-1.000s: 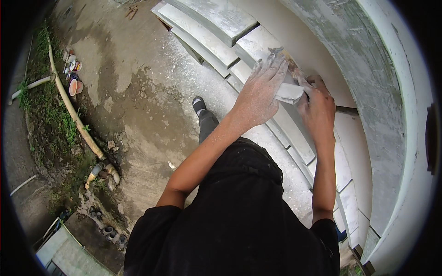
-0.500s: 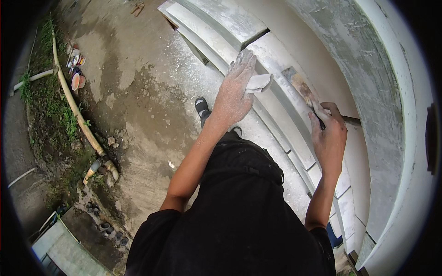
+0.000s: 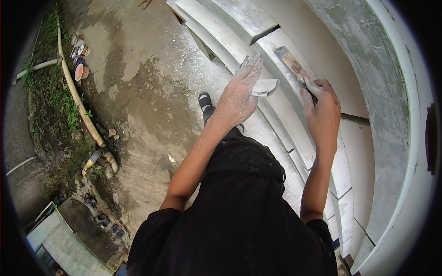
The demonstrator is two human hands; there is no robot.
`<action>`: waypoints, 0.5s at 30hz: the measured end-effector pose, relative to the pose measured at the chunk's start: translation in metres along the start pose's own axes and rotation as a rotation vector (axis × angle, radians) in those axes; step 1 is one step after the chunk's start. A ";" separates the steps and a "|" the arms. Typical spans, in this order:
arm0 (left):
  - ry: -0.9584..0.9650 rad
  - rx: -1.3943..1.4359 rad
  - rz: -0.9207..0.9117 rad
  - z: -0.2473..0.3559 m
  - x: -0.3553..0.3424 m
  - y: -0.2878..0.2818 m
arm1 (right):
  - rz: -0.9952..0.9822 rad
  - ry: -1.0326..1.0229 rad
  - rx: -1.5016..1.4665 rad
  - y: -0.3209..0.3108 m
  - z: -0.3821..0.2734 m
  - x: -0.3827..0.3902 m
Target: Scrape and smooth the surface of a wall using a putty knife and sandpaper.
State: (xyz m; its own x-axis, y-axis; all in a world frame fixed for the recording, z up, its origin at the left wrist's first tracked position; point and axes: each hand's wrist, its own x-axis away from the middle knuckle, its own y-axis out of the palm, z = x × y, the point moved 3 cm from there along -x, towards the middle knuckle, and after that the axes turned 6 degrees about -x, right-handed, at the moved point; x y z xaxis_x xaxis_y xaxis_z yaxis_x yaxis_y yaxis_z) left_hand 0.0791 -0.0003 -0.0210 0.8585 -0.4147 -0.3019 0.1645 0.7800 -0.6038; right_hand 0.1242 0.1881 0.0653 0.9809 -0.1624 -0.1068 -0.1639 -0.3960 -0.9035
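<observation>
At the white ledge [image 3: 299,143], I see left hand [image 3: 238,95] pinching folded sheet [image 3: 265,87], right hand [image 3: 324,112] gripping flat tool [image 3: 291,64], seemingly smoothing, needing light pressure

Holding dust-coated left hand [image 3: 238,97] palm-down with straight fingers [image 3: 252,69]; gripping with curled right hand [image 3: 324,112]; pointing both forearms [image 3: 192,158] forward.

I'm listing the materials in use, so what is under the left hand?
A folded white sheet sticks out on the right side of the left hand. The hand covers the rest, so its full shape and anything else beneath cannot be seen.
</observation>
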 end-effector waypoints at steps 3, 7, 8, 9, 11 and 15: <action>-0.008 -0.013 0.013 -0.008 0.010 -0.001 | -0.076 0.063 0.068 -0.015 -0.001 0.021; -0.056 0.031 0.029 -0.004 0.009 0.000 | -0.055 -0.077 0.046 0.011 -0.016 -0.005; -0.031 0.032 0.016 -0.002 0.008 0.001 | -0.049 -0.067 0.048 0.021 -0.020 -0.015; -0.025 0.033 0.012 0.001 0.005 0.000 | -0.030 -0.066 0.038 0.031 -0.024 -0.027; 0.013 0.031 0.001 0.008 0.002 -0.001 | -0.006 -0.060 0.031 0.031 -0.025 -0.029; 0.009 0.026 0.031 0.003 0.013 -0.002 | 0.031 -0.004 -0.025 -0.004 -0.005 0.003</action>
State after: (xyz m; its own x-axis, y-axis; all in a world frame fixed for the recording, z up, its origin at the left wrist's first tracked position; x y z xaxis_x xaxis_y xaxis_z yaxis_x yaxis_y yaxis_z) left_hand 0.0914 -0.0059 -0.0212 0.8590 -0.3945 -0.3263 0.1510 0.8043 -0.5748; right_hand 0.1268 0.1849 0.0702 0.9758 -0.1711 -0.1359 -0.1963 -0.4135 -0.8891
